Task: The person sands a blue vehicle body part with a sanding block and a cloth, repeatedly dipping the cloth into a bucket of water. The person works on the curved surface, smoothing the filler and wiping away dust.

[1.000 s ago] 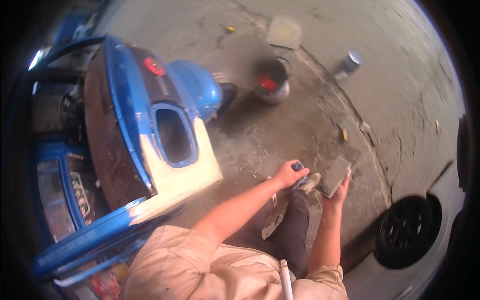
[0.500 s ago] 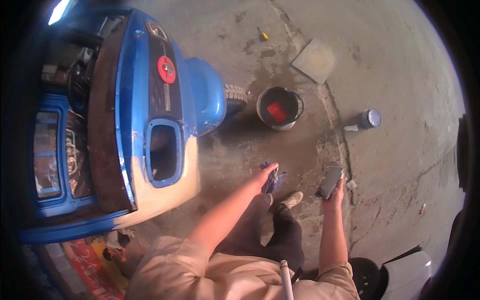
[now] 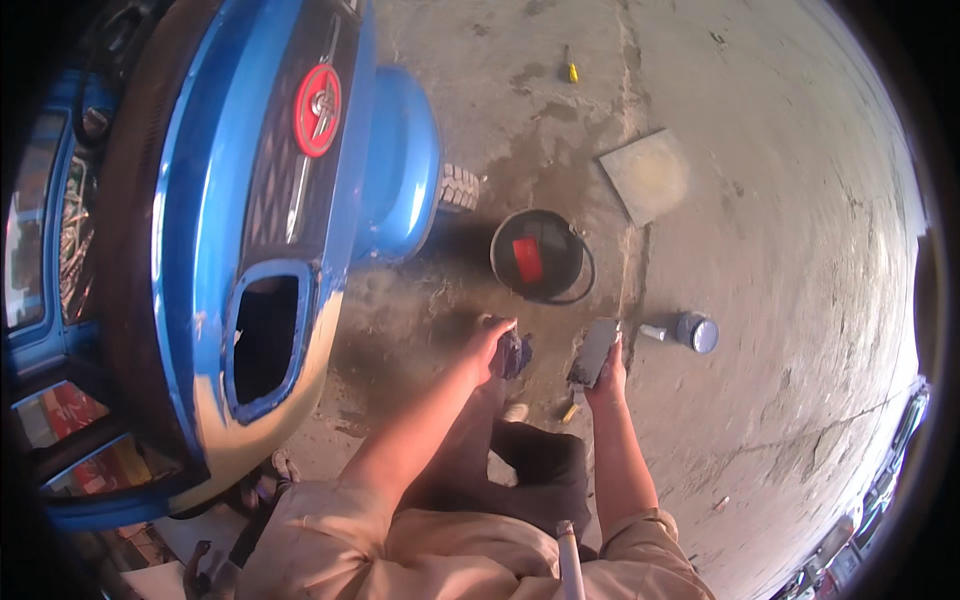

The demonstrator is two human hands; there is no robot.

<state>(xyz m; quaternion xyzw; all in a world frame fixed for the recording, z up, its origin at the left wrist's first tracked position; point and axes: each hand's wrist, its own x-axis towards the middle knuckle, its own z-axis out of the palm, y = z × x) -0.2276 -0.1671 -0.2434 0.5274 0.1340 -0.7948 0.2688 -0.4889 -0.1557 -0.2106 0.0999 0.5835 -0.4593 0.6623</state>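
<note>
My left hand (image 3: 489, 346) is closed around a crumpled dark blue cloth (image 3: 518, 356), beside the front of a blue vehicle (image 3: 385, 175). In my right hand (image 3: 610, 378) is a flat grey rectangular piece (image 3: 597, 348), which looks like sandpaper or a sanding pad, with a dark, ragged lower edge. Thumb and fingers grip it along its right side. Both hands are held out ahead of me, apart from each other. The vehicle's lower corner has a beige patch (image 3: 310, 370) next to a blue-rimmed opening (image 3: 240, 350).
Beyond my hands stands a black bucket (image 3: 563, 238) with a red piece (image 3: 527, 260) inside. To the right are a round can (image 3: 698, 333) and a small white object (image 3: 652, 332). Farther off lie a square slab (image 3: 645, 177) and a yellow-handled tool (image 3: 571, 70). The concrete floor is cracked.
My view has shifted, so the vehicle sits farther left and looks larger. Both hands show farther left, the right one higher up, still holding the cloth and the grey piece.
</note>
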